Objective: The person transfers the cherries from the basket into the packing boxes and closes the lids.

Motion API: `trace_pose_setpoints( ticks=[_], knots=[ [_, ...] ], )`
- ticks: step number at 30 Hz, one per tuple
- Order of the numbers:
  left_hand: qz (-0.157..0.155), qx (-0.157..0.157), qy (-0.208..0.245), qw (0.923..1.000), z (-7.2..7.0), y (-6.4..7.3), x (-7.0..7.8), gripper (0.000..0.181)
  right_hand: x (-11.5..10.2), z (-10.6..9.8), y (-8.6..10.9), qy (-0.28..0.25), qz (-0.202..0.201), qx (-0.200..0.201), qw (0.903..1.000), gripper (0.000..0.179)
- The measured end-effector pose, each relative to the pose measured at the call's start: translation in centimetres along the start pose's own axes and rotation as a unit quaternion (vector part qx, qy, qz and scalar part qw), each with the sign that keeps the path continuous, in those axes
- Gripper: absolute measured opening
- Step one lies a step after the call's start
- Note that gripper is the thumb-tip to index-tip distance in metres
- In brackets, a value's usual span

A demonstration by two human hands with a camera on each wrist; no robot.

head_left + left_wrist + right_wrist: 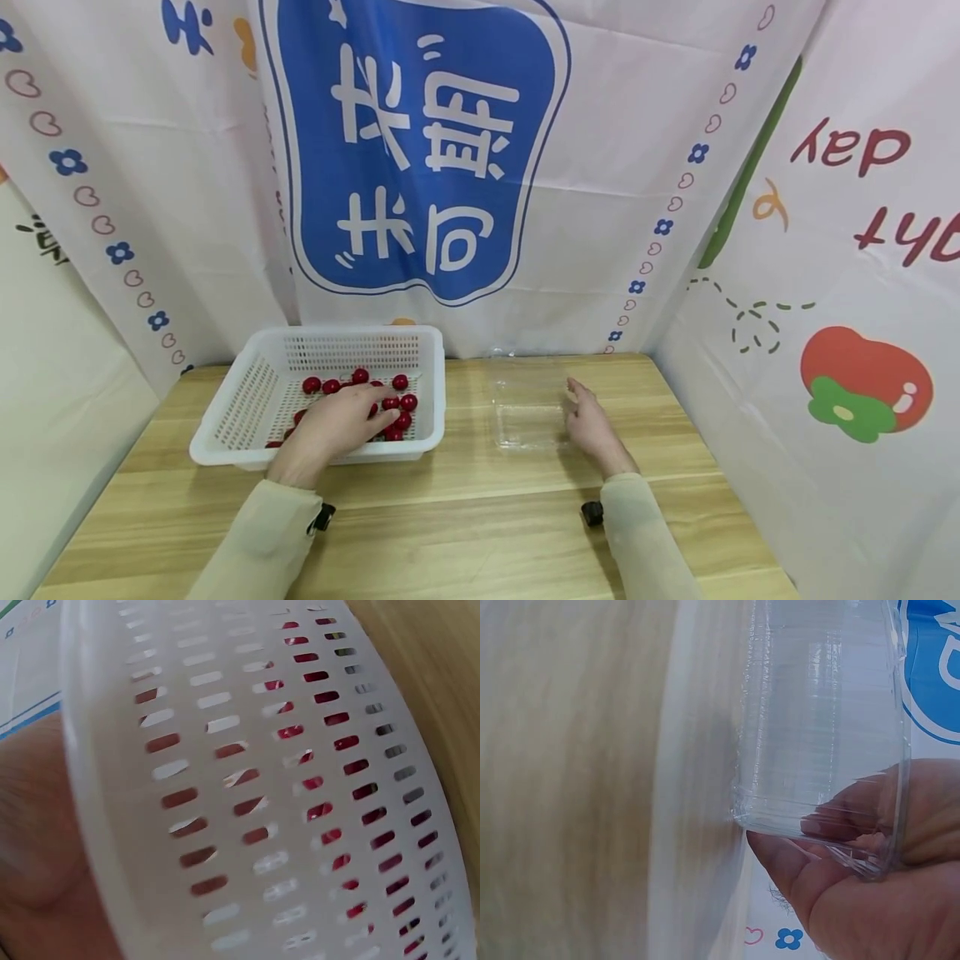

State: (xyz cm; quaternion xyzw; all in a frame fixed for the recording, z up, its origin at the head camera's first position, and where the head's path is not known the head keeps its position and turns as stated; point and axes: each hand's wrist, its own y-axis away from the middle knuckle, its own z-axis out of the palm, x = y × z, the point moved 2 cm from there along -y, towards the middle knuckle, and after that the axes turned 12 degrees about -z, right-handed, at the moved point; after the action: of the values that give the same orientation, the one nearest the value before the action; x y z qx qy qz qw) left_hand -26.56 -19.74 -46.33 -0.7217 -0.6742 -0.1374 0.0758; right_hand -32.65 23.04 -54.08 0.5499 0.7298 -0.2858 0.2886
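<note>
A white slotted plastic basket (247, 400) at the left holds several small, glossy red cherries (311, 385). My left hand (337, 425) reaches over its near rim, with thumb and fingers spread among the cherries; some fruit shows in the gap between them. In the left wrist view the basket wall (247, 795) hides the fingertips, and red shows through its slots. My right hand (592, 429) rests at the right side of a clear plastic box (528, 421). In the right wrist view, thumb (780, 862) and fingers lie against the box's side wall, some fingers seen through the plastic.
The wood-grain table (480, 533) carries both containers, with a strip of tabletop between them. Printed white cloth (600, 208) hangs close behind the basket and box, and more cloth stands at the left and right sides. A black wrist strap (322, 517) shows at the left sleeve.
</note>
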Motion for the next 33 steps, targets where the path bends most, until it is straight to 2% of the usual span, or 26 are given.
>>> trace_pose_setpoints(
  ticks=[4, 11, 20, 27, 33],
  knots=[
    [-0.006, -0.024, 0.004, 0.9997, 0.2, -0.8, 0.0, 0.037, 0.1, 0.0, 0.0, -0.001, 0.002, 0.000, 1.0000, 0.079],
    [-0.034, -0.057, 0.017, 0.9976, 0.6, -1.5, -0.5, 0.028, 0.0, 0.1, 0.0, 0.002, -0.003, 0.004, 1.0000, 0.080],
    [-0.035, -0.087, 0.027, 0.9953, 1.6, -2.4, -1.3, 0.028, 0.1, 0.2, 0.0, -0.009, -0.003, 0.008, 0.9999, 0.079],
    [-0.034, -0.092, 0.024, 0.9949, 1.8, -2.6, -1.5, 0.028, -0.1, 0.6, 0.4, -0.083, 0.004, -0.012, 0.9964, 0.070],
    [-0.028, -0.092, 0.029, 0.9949, 1.7, -3.1, -2.1, 0.026, -0.9, 0.7, 0.8, -0.145, 0.018, -0.031, 0.9887, 0.075]
  ],
)
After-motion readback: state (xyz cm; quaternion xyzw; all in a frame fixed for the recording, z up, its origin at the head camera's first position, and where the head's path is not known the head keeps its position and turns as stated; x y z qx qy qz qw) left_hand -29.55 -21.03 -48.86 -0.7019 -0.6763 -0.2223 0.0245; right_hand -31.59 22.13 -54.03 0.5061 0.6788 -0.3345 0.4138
